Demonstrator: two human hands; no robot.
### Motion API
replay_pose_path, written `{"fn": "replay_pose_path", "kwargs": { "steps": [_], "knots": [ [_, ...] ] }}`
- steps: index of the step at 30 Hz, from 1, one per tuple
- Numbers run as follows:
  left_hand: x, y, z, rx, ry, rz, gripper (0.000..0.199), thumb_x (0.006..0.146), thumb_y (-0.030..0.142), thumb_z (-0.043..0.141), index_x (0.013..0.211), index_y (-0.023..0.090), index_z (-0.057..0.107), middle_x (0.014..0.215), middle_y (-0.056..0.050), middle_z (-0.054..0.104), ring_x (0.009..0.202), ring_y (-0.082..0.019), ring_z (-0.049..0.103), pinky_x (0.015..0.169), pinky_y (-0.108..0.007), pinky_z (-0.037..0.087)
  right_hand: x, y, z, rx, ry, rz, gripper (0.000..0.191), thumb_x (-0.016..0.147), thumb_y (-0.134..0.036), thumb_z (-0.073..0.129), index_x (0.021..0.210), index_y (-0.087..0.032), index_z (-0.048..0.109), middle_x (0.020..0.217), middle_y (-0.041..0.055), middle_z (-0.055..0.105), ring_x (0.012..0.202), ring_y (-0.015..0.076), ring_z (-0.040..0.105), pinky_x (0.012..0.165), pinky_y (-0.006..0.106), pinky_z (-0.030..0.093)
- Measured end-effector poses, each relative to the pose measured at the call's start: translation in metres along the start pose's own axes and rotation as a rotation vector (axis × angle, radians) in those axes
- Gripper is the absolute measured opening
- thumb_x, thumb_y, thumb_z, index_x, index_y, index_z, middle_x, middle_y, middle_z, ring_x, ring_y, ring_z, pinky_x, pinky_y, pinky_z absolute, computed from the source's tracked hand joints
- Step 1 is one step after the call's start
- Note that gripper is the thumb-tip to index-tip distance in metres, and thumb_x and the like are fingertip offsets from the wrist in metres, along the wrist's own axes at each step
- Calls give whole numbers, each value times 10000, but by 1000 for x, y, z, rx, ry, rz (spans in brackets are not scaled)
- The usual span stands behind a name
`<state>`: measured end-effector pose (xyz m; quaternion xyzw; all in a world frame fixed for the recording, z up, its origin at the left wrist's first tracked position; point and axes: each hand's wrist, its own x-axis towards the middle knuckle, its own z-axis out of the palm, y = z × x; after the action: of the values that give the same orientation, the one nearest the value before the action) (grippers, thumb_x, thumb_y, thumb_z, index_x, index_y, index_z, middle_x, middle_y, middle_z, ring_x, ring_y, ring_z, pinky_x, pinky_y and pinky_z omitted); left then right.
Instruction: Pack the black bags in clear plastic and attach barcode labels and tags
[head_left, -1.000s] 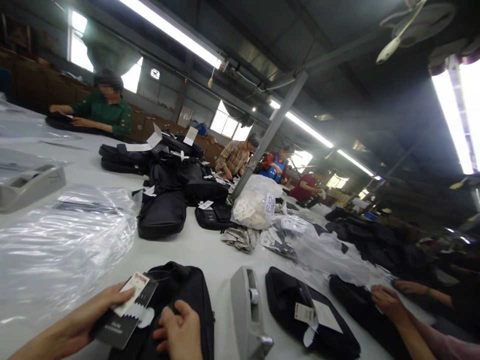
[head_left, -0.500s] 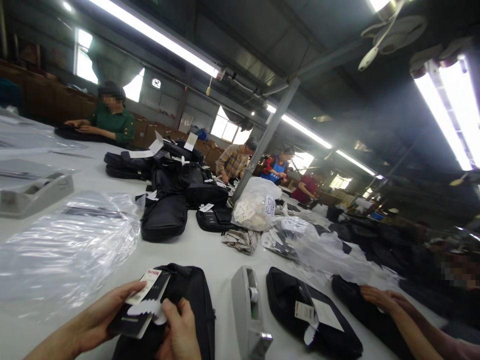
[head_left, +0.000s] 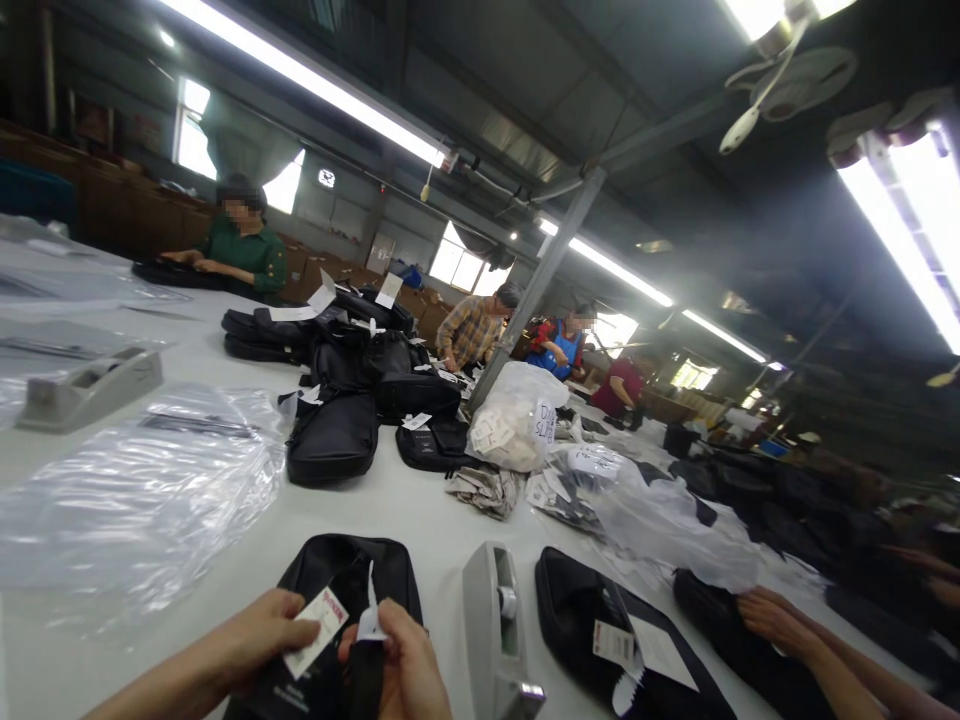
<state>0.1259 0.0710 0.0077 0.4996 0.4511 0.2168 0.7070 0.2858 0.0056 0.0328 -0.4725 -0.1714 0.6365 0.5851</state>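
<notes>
Clear plastic bags (head_left: 150,510) lie at eight o'clock on a pale bench (head_left: 427,515) in a dim, metal-roofed room with strip lights (head_left: 307,80) at eleven. At seven, the left hand (head_left: 259,640) grips a white tag (head_left: 319,635) over a black bag (head_left: 322,558), and the right hand (head_left: 411,665) pinches a white strip (head_left: 370,615). A grey tape dispenser (head_left: 480,610) stands at six, another black bag (head_left: 566,600) at five.

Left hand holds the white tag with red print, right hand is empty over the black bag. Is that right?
The right hand isn't empty: the head view shows it pinching a white strip over the black bag. The left hand holds the white tag.
</notes>
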Motion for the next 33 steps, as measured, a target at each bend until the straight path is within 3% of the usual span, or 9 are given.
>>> {"fn": "replay_pose_path", "kwargs": {
  "steps": [5, 9, 11, 15, 18, 22, 27, 30, 33],
  "knots": [
    [3, -2, 45, 24, -40, -75, 382, 596, 469, 812, 553, 180, 566, 424, 45, 417, 350, -90, 369, 342, -203, 187, 11, 13, -4, 88, 47, -110, 538, 429, -546, 857, 711, -212, 543, 634, 58, 654, 559, 226, 631, 405, 256, 420],
    [22, -11, 61, -67, -9, -3, 469, 563, 533, 837, 528, 183, 526, 451, 33, 481, 398, -93, 427, 383, -211, 275, 18, 20, -14, 69, 31, -188, 561, 496, -594, 838, 806, -204, 579, 654, 53, 665, 589, 230, 650, 412, 249, 422],
    [35, -11, 58, -103, 57, 39, 472, 622, 523, 809, 536, 182, 494, 496, 29, 531, 458, -100, 498, 445, -211, 352, 21, 22, -20, 10, -6, -192, 586, 510, -642, 818, 808, -188, 597, 644, 64, 671, 564, 221, 643, 413, 247, 415],
    [58, 0, 33, -91, 231, 40, 374, 904, 504, 532, 736, 171, 549, 585, 54, 552, 496, -92, 531, 523, -237, 450, 26, 27, -27, -127, -29, -184, 647, 487, -742, 775, 729, -171, 591, 547, 65, 656, 452, 176, 585, 403, 232, 383],
    [68, 6, 11, 61, 285, -8, 364, 925, 477, 530, 763, 155, 580, 617, 54, 560, 512, -89, 530, 540, -249, 473, 28, 28, -26, -135, 0, -188, 665, 465, -732, 786, 767, -166, 611, 517, 53, 648, 424, 167, 569, 397, 223, 366],
    [71, 0, -7, 277, 245, -70, 344, 887, 406, 622, 659, 155, 563, 555, 72, 527, 477, -82, 504, 508, -231, 444, 25, 21, -21, -25, 40, -176, 626, 423, -642, 817, 795, -170, 641, 494, 30, 628, 412, 159, 556, 397, 215, 360],
    [73, -9, -5, 233, 239, -51, 351, 888, 404, 621, 652, 156, 544, 538, 81, 499, 473, -78, 502, 487, -219, 432, 29, 20, -16, -41, 74, -57, 469, 554, -634, 691, 581, -176, 594, 444, 38, 579, 358, 118, 464, 350, 190, 295],
    [73, -6, 1, 120, 225, -14, 366, 900, 434, 595, 667, 155, 553, 550, 75, 513, 477, -78, 511, 482, -218, 435, 36, 23, -19, -159, 69, 14, 608, 669, -753, 527, 463, -181, 537, 370, 54, 520, 312, 107, 422, 331, 190, 278],
    [70, 2, 8, -3, 177, 21, 347, 922, 450, 559, 758, 146, 588, 620, 54, 565, 531, -87, 555, 537, -239, 490, 43, 25, -25, -311, 16, -51, 665, 575, -840, 574, 524, -177, 562, 349, 54, 525, 291, 122, 443, 320, 195, 277]
  ]
}}
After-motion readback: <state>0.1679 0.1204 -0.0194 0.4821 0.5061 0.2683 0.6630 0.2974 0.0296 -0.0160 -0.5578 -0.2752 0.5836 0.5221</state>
